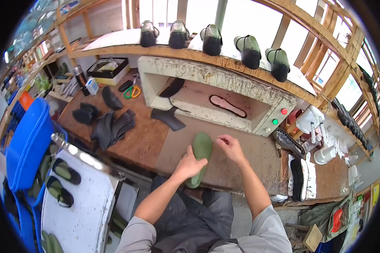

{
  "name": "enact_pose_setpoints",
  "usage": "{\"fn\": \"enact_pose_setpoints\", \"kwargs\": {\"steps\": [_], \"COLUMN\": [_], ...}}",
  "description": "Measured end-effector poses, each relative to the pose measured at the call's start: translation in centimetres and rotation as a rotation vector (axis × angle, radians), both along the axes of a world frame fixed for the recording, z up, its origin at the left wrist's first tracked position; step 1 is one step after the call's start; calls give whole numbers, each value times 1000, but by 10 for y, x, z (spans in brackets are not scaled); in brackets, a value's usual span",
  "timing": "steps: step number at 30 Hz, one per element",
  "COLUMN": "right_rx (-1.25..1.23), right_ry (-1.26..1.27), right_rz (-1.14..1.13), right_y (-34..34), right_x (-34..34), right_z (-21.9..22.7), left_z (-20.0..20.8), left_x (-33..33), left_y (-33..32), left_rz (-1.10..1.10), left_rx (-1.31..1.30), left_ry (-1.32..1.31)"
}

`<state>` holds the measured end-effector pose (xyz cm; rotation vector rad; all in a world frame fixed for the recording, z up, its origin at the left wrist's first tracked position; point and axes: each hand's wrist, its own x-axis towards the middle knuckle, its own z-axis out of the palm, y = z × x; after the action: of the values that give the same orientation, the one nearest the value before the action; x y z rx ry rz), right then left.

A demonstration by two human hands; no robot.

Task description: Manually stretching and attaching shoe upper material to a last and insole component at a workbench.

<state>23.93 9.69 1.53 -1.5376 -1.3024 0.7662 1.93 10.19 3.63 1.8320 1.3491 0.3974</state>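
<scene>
A green shoe last [202,145] stands slanted over the near edge of the workbench, its broad toe end pointing away from me. My left hand [190,163] is wrapped round its middle. Just to the right of the toe end, apart from it, is my right hand [229,147], with thumb and fingers pinched together; whatever they may hold is too small to make out. Beyond the last, a dark shoe upper piece [169,118] lies at the mouth of a white box-shaped heater [217,69]. Inside the heater are a pink insole with dark edging [228,106] and another black piece [172,87].
Black upper pieces [112,128] and green-orange scissors [131,92] lie on the bench's left. Above, a wooden shelf [169,50] bears several lasted shoes. Black soles [298,179] are stacked at right, near a glue dispenser [311,120]. A white-topped cart [82,198] stands left.
</scene>
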Motion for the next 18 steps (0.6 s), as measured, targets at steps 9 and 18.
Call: {"fn": "enact_pose_setpoints", "kwargs": {"steps": [9, 18], "right_rx": [-59, -94], "right_ry": [-660, -949], "right_rz": [-186, -155], "right_y": [120, 167], "right_x": [140, 183], "right_z": [-16, -65], "left_z": [15, -17], "left_x": [-54, -171], "left_y": [85, 304], "left_rz": [43, 973], "left_rx": [386, 616], "left_ry": [77, 581]}}
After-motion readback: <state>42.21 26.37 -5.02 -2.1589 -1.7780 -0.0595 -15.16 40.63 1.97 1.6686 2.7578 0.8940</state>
